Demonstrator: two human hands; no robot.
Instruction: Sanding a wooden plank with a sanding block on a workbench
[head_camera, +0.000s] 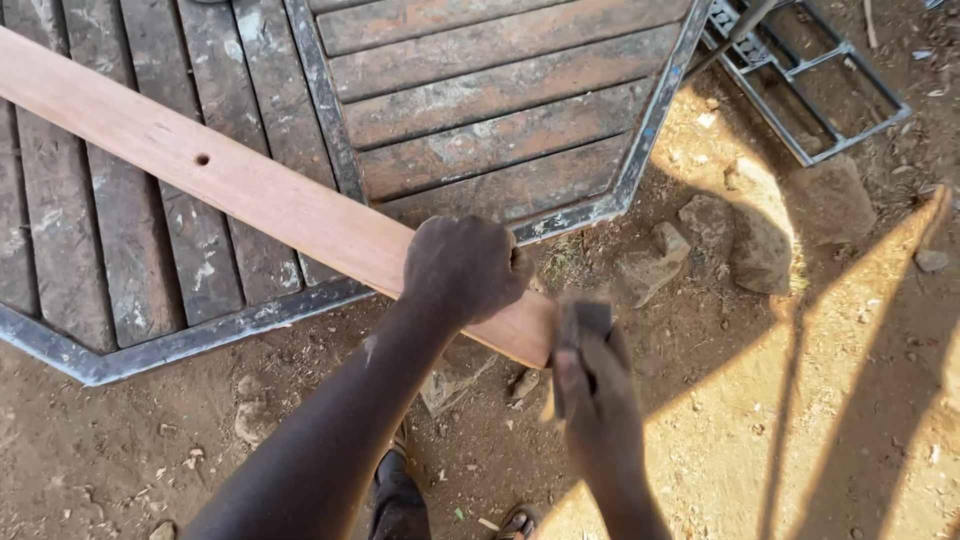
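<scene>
The left hand (465, 268) is clamped around the near end of a reddish plank (230, 185), which lies slanting across a slatted metal-framed panel (480, 110); the blurred right hand (595, 385) is closed on a dark block (580, 325) touching the plank's end

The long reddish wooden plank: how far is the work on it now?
Done: the long reddish wooden plank has one small drilled hole and a smooth face. In hand: the left hand grips it near its end, while the right hand holds a blurred dark block against that end. What is left cannot be told.
</scene>
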